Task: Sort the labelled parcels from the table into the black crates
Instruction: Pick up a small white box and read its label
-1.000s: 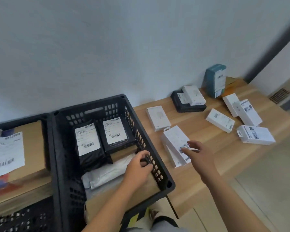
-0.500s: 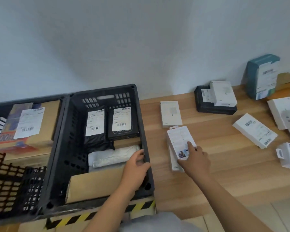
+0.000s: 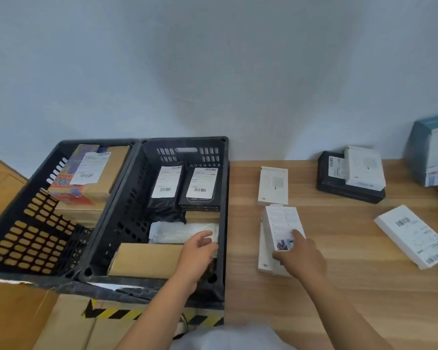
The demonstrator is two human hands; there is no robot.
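My right hand rests on a white rectangular carton parcel lying on the pale wooden table, forefinger stretched flat along its printed top, the other fingers curled at its near end. It lies atop a second white carton, just beside the right-hand black plastic crate. My left hand hangs inside that crate, fingers loosely curled, holding nothing.

Barcoded shipping labels on crate parcels, white box and black box, print too small to read
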